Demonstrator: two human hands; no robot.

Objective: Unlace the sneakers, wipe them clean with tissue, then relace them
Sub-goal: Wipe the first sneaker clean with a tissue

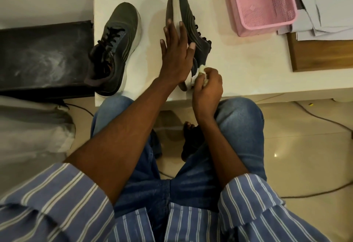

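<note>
White tabletop [248,73] fills the space ahead of a seated person's knees, and the work happens near its front edge. At the middle of it, the right hand [207,83] has its fingers curled round a crumpled wad of tissue [199,73] and presses it against the heel end of a dark sneaker [183,11], where the pale sole meets the upper. Just to the left of that hand, the left hand [176,51] lies with fingers straight and spread along the sole of the same shoe, which is tipped onto its side with its toe pointing away; the flat palm seems meant to brace the shoe so it does not slide under the rubbing. Further left of both hands, the second sneaker [114,51] stands upright on the table with its black laces threaded, so it looks not yet dealt with. Beyond the wiping hand, to its right, sits a pink mesh basket [265,9] beside loose papers [324,9].
</note>
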